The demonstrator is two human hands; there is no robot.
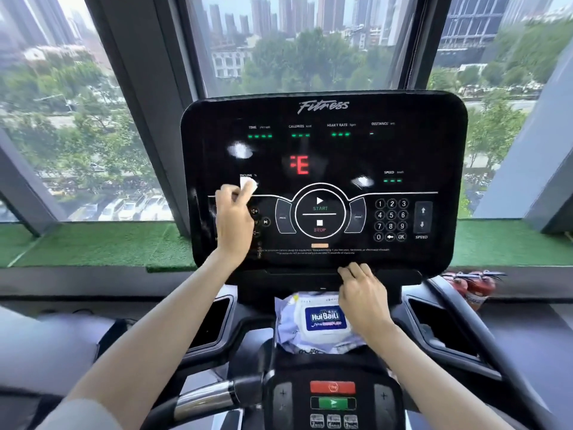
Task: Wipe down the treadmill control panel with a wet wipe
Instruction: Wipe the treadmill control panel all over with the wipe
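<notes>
The black treadmill control panel (324, 150) stands upright in front of me, lit with green dashes and a red "E". My left hand (233, 221) pinches a small white wet wipe (249, 183) against the panel's left side, just under the INCLINE label. My right hand (362, 293) rests with curled fingers on the ledge below the panel's bottom edge, holding nothing visible. A wet wipe pack (319, 321) with a blue label lies on the console tray, partly under my right wrist.
Red and green buttons (332, 395) sit on the lower console, with a chrome handlebar (204, 398) to the left. Cup holders (214, 321) flank the tray. Two red fire extinguishers (471, 290) stand by the window sill at the right. Large windows lie behind the panel.
</notes>
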